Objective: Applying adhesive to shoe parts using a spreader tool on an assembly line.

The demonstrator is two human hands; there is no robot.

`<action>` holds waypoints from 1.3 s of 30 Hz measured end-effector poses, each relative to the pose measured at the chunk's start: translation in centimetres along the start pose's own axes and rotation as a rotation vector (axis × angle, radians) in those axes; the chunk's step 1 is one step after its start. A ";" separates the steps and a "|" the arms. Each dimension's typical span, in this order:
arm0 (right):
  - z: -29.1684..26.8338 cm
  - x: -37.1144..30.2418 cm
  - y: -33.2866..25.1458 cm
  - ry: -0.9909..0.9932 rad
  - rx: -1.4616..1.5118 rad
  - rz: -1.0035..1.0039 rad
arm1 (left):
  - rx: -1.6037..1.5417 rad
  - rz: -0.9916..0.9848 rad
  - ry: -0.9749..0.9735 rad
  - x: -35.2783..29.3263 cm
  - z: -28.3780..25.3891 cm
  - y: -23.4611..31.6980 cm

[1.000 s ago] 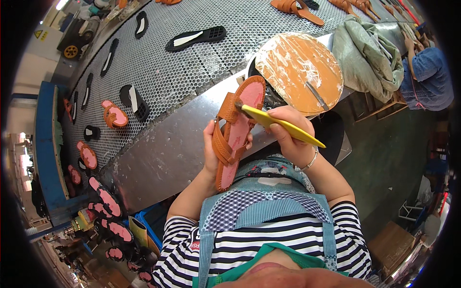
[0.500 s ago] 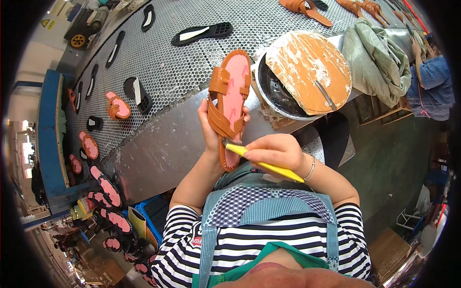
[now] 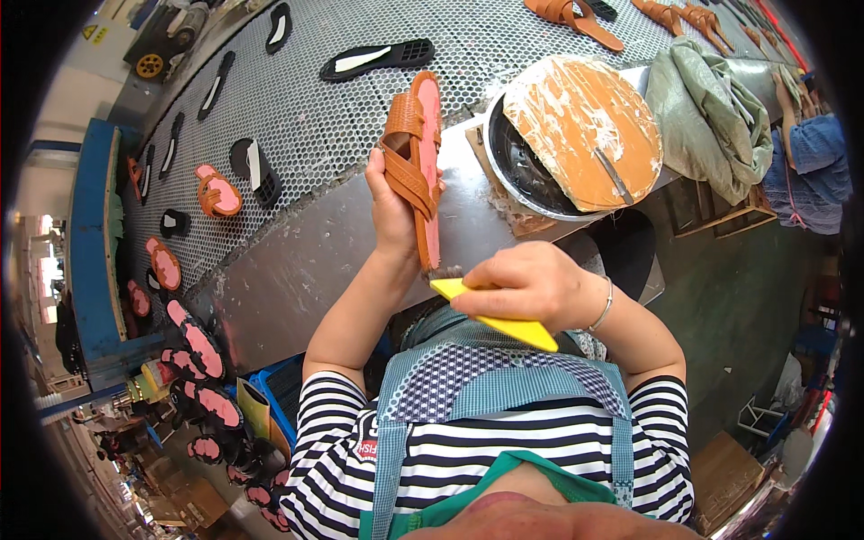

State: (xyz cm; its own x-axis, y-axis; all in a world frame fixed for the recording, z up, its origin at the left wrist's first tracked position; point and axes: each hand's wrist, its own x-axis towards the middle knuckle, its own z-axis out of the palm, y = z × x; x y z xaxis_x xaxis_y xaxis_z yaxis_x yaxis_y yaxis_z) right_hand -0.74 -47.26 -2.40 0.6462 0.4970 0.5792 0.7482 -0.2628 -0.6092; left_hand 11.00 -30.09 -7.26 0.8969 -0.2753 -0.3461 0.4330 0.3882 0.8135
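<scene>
A: Sandal position?

B: The tan strapped sandal (image 3: 416,166) is being held upright, pink sole side turned to the right, toe end up over the perforated conveyor belt (image 3: 342,117). It is being gripped by the left hand (image 3: 393,205), closed around the straps from the left side.

A: Right hand?

B: The right hand (image 3: 526,286) is being kept closed on a yellow-handled brush (image 3: 490,310). The bristle end is being pressed against the sandal's lower heel end, just below the left hand. The handle is being pointed down and right toward the apron (image 3: 504,396).

A: Clearance around it?

B: The sandal is being held above the bare metal ledge (image 3: 297,270) that borders the belt. Near it on the right, a round metal basin (image 3: 531,171) is being covered by a smeared orange disc (image 3: 580,130); a gap is being left between basin and sandal. Loose soles and sandals are being carried on the belt, well apart to the left. A grey-green cloth (image 3: 706,117) is lying beyond the basin.
</scene>
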 end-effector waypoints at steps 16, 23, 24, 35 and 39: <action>-2.2 -0.6 3.0 0.294 -0.069 0.053 | -0.050 -0.021 -0.112 -3.6 1.4 -1.7; -2.1 -2.4 3.7 0.962 0.521 0.638 | 0.041 0.016 -0.221 -4.2 -0.6 -1.3; -2.6 -2.5 4.3 1.029 0.580 0.688 | 0.066 0.012 -0.235 -4.5 -0.7 -1.3; -1.7 -2.6 3.7 0.784 0.755 0.752 | 0.081 -0.278 -0.292 -3.7 -2.3 -1.8; -4.4 -3.9 4.5 0.916 0.585 0.884 | -0.295 -0.508 -0.566 -3.4 -3.2 2.6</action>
State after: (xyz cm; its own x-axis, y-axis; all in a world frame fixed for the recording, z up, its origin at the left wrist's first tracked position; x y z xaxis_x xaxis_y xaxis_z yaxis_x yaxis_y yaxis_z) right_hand 0.77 -54.02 -4.98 0.9020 -0.4189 -0.1048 0.0232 0.2894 -0.9569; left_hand 9.40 -25.32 -5.53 0.4380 -0.8519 -0.2870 0.8513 0.2905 0.4370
